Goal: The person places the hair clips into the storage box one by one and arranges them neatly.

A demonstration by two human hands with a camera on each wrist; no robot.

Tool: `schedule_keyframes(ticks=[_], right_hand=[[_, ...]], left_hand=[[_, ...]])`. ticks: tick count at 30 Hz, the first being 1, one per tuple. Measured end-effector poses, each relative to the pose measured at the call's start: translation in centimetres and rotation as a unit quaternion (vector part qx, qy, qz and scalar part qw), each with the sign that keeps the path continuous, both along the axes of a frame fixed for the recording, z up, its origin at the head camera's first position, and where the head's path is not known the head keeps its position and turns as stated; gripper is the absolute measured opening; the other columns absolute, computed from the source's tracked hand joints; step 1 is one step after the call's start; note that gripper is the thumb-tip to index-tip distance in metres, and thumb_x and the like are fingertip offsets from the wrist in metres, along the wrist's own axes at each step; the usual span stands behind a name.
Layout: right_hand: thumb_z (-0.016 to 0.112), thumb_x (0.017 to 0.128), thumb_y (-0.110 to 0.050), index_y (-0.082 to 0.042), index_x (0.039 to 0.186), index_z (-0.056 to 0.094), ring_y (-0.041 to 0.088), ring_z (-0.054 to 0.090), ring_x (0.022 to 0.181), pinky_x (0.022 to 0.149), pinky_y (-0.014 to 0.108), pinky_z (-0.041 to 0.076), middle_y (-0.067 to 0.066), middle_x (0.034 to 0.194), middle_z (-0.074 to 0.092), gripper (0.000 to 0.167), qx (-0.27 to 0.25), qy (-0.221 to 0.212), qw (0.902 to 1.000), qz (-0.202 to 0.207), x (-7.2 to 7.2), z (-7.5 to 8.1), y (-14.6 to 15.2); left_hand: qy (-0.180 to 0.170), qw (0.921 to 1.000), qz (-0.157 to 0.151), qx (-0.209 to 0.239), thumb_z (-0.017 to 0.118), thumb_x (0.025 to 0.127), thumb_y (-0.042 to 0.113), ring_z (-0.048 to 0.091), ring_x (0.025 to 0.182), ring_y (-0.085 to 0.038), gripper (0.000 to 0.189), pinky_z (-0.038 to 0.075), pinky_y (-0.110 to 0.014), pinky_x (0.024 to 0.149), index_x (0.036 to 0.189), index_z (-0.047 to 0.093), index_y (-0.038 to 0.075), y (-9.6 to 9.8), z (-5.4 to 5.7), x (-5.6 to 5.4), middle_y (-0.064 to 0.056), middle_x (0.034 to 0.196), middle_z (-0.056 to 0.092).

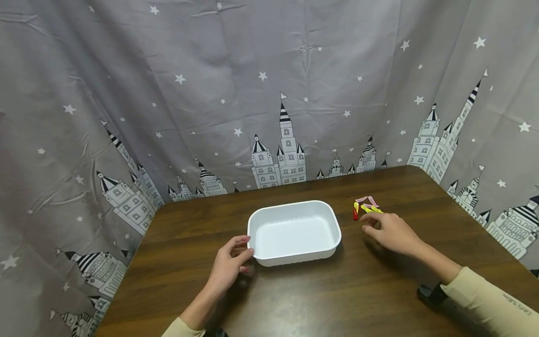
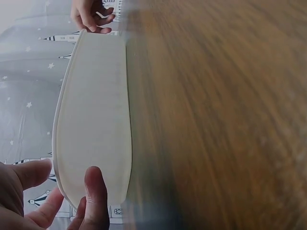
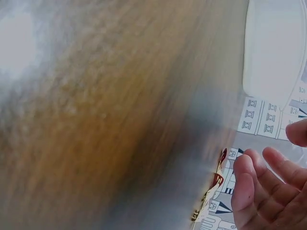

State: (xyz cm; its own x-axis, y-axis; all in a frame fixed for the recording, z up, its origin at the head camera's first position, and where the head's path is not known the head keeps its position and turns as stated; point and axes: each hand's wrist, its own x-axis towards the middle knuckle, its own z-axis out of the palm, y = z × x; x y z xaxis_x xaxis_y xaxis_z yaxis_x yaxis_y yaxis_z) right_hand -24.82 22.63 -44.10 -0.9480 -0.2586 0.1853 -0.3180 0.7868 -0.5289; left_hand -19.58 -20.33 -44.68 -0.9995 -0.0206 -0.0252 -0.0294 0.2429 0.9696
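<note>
A white rectangular tray (image 1: 294, 256) stands on the wooden table, with nothing inside it. My left hand (image 1: 227, 264) is at the tray's left end, its fingers and thumb spread along the outer wall by the rim. The left wrist view shows the thumb (image 2: 96, 191) against the tray's side. Right of the tray lies a small group of snap hair clips: pink (image 1: 372, 201), yellow (image 1: 365, 208) and red (image 1: 355, 216). Just in front of them hovers my right hand (image 1: 393, 231), fingers loosely bent, holding nothing. It partly hides the clips in the head view.
The brown table (image 1: 303, 299) ends at the back against a grey curtain (image 1: 202, 93) printed with castles and stars. Dark bands (image 1: 431, 296) sit at the wrists, below light sleeves.
</note>
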Motion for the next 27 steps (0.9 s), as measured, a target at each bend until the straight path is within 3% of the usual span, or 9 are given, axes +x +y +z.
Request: schedule_keyframes(ticks=[10, 14, 17, 23, 27], right_hand=[[0.065, 0.096, -0.018, -0.004, 0.118, 0.068, 0.017, 0.062, 0.06, 0.054, 0.03, 0.049, 0.006, 0.089, 0.069, 0.026, -0.076, -0.067, 0.9949, 0.001, -0.2, 0.2, 0.2], [0.065, 0.096, -0.019, -0.003, 0.12, 0.067, 0.02, 0.062, 0.061, 0.051, 0.031, 0.05, 0.011, 0.082, 0.067, 0.028, -0.109, -0.101, 0.9889, -0.01, -0.7, 0.2, 0.3], [0.064, 0.097, -0.02, -0.002, 0.123, 0.066, 0.022, 0.062, 0.061, 0.052, 0.033, 0.051, 0.014, 0.081, 0.066, 0.031, -0.142, -0.124, 0.9819, -0.017, -1.2, 0.2, 0.3], [0.059, 0.098, -0.021, 0.001, 0.129, 0.061, 0.021, 0.064, 0.068, 0.059, 0.035, 0.054, 0.019, 0.102, 0.071, 0.038, -0.209, -0.168, 0.9623, -0.047, -1.9, 0.0, 1.3], [0.059, 0.099, -0.022, 0.001, 0.131, 0.059, 0.018, 0.064, 0.069, 0.061, 0.034, 0.055, 0.02, 0.105, 0.071, 0.04, -0.236, -0.18, 0.9524, -0.072, -2.0, 0.0, 2.4]], left_hand=[[-0.001, 1.0, 0.001, -0.001, 0.07, 0.094, 0.009, 0.066, 0.102, -0.026, 0.036, 0.061, -0.041, 0.067, 0.128, 0.062, 0.004, 0.2, -0.2, 0.0, -0.02, 0.128, 0.061], [-0.002, 1.0, -0.004, 0.003, 0.071, 0.093, 0.01, 0.066, 0.102, -0.026, 0.037, 0.061, -0.041, 0.069, 0.129, 0.062, 0.005, 0.0, -0.1, 0.2, -0.02, 0.129, 0.06], [-0.002, 1.0, -0.001, 0.004, 0.072, 0.093, 0.01, 0.066, 0.102, -0.026, 0.037, 0.061, -0.041, 0.071, 0.129, 0.062, 0.005, -0.3, -0.1, 0.3, -0.02, 0.13, 0.059], [0.0, 1.0, -0.006, -0.001, 0.071, 0.094, 0.009, 0.067, 0.101, -0.027, 0.036, 0.061, -0.039, 0.071, 0.128, 0.063, 0.004, -0.3, -0.3, 0.1, -0.021, 0.128, 0.059], [0.001, 0.9999, -0.012, -0.002, 0.07, 0.094, 0.009, 0.068, 0.1, -0.027, 0.034, 0.061, -0.039, 0.071, 0.127, 0.064, 0.003, 0.1, -0.4, -0.2, -0.021, 0.126, 0.06]])
